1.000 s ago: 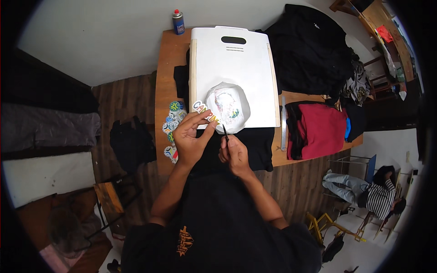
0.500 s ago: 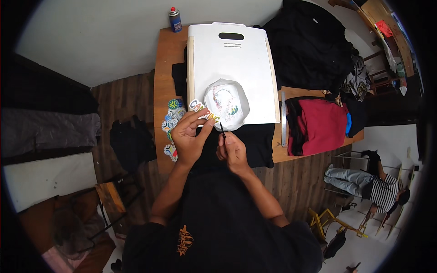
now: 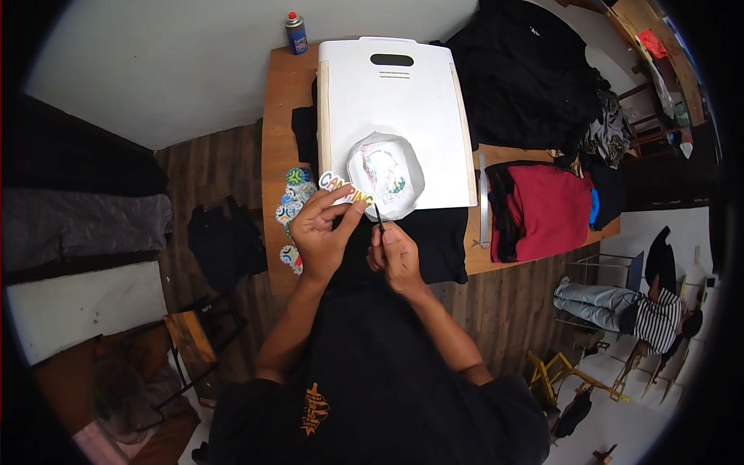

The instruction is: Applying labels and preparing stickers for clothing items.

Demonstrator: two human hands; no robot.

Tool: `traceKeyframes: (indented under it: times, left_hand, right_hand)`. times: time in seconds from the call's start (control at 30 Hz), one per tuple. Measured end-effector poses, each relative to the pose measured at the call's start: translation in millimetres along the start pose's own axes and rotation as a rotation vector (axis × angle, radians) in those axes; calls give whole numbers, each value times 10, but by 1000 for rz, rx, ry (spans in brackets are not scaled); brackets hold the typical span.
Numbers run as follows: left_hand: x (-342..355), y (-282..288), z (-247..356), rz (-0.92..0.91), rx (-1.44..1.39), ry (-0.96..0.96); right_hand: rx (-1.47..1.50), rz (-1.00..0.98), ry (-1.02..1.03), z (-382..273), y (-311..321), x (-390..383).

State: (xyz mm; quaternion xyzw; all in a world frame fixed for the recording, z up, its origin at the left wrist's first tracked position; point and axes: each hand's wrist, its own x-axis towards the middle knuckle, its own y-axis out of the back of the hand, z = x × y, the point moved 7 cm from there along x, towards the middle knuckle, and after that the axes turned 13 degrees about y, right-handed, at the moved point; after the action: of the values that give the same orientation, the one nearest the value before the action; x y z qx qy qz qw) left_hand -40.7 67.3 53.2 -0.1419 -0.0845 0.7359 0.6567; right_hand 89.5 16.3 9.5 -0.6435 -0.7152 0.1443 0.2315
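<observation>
My left hand (image 3: 322, 232) pinches the lower right part of a cut-out lettering sticker (image 3: 332, 183) with multicoloured letters and a white border. My right hand (image 3: 397, 256) is closed round a slim dark pointed tool (image 3: 379, 216); scissors or a blade, I cannot tell. The tool's tip points up beside the sticker's right end. Just beyond both hands, a white paper-like bowl (image 3: 418, 174) holds pale scraps and a small coloured piece. It sits at the near edge of a white board (image 3: 395, 101). Several round patterned stickers (image 3: 288, 209) lie left of my left hand.
On the wooden table (image 3: 280, 101) stand a spray can (image 3: 296, 35) and, to the right, a metal ruler (image 3: 483, 205), folded red cloth (image 3: 546, 205) and a black garment heap (image 3: 519, 77). Black fabric (image 3: 434, 240) lies under the board. One person (image 3: 635, 318) stands far right; another (image 3: 116, 395) is lower left.
The sticker has tilted slightly, and its letters show a little more clearly. Both hands keep nearly the same place and grip. The person at right has shifted, with a dark cloth raised.
</observation>
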Motion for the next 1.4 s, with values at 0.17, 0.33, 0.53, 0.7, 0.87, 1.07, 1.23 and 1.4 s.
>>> traceKeyframes:
  times: [0.17,0.33,0.53,0.7,0.87,1.07,1.23,1.4]
  left_hand:
    - [-25,-37,68,11,33,-40]
    - [-36,-47,87,22,57,-75]
    - [-37,-43,86,28,65,-72]
    - [-35,-46,96,34,70,-61]
    - [-34,-36,69,31,56,-52]
    - [-53,-18,37,40,55,-46]
    - [-74,-32,85,52,88,-94]
    - [-67,-14,72,63,69,-76]
  right_hand:
    - [21,7,11,10,-16,5]
    - [25,8,22,10,-30,6]
    - [23,11,26,11,-33,18]
    - [25,14,20,25,-35,14]
    - [21,13,23,14,-43,29]
    - [88,22,11,-5,-58,40]
    - [129,33,-19,11,-72,23]
    - [157,36,-27,9,-82,11]
